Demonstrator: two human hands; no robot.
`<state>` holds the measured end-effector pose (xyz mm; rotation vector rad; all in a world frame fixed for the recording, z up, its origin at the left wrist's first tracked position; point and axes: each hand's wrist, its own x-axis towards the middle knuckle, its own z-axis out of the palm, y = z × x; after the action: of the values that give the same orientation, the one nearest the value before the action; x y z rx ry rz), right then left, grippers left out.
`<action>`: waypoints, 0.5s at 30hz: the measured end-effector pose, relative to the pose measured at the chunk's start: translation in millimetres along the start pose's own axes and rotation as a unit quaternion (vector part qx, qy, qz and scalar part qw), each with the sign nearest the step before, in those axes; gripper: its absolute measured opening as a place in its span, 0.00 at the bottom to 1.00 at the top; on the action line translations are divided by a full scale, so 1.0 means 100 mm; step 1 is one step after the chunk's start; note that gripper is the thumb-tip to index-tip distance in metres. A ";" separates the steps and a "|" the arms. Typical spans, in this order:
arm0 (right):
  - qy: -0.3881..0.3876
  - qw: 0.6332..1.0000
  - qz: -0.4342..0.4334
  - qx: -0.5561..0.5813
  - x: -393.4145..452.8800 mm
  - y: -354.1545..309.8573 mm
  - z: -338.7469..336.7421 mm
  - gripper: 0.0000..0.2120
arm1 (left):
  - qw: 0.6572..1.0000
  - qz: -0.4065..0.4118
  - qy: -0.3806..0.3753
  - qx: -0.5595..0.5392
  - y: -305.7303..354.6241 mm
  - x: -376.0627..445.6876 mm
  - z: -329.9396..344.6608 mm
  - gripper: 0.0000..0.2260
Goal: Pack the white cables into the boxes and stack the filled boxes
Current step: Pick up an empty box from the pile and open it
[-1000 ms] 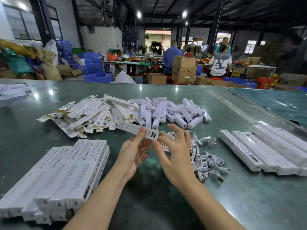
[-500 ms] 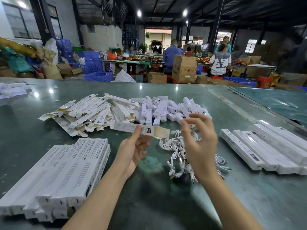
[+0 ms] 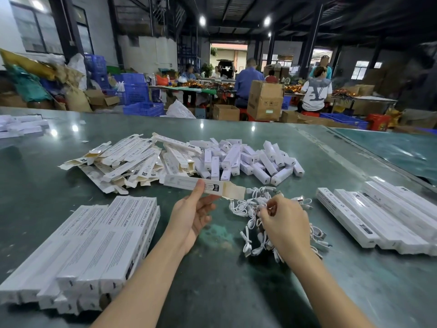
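My left hand (image 3: 192, 217) holds a long white box (image 3: 186, 182) level above the green table, thumb on top, its brown end flap (image 3: 233, 192) open toward the right. My right hand (image 3: 285, 223) lies on the tangled heap of white cables (image 3: 251, 207), fingers curled into the cables and pinching one. A stack of closed long boxes (image 3: 101, 242) lies at the near left. Another row of long white boxes (image 3: 378, 214) lies at the right.
Behind my hands lie a heap of flat, open-ended boxes (image 3: 123, 162) and a pile of short white blocks (image 3: 248, 159). The green table (image 3: 212, 292) has a raised seam at the right. Several people sit at far tables among cartons (image 3: 264, 102) and blue crates.
My right hand came down from the pile of short white blocks onto the cable heap and curled into it. The left hand kept the open box in nearly the same place.
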<state>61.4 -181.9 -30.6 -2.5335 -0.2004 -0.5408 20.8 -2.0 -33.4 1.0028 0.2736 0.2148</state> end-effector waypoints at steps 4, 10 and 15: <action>0.018 0.939 0.017 0.343 0.06 -0.08 -0.08 0.02 | 0.999 -0.017 -0.001 -0.034 0.02 0.00 0.00 0.15; -0.092 0.741 0.103 0.657 0.00 -0.25 -0.06 0.04 | 0.976 -0.064 -0.069 -0.199 0.08 -0.02 -0.02 0.18; -0.111 0.736 0.084 0.663 -0.06 -0.31 -0.01 0.05 | 0.946 -0.082 -0.132 -0.286 0.09 -0.06 -0.05 0.18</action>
<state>48.0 -156.2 -17.7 -1.1504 -0.2944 0.0607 13.4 5.3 -27.7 0.4198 0.0387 0.0010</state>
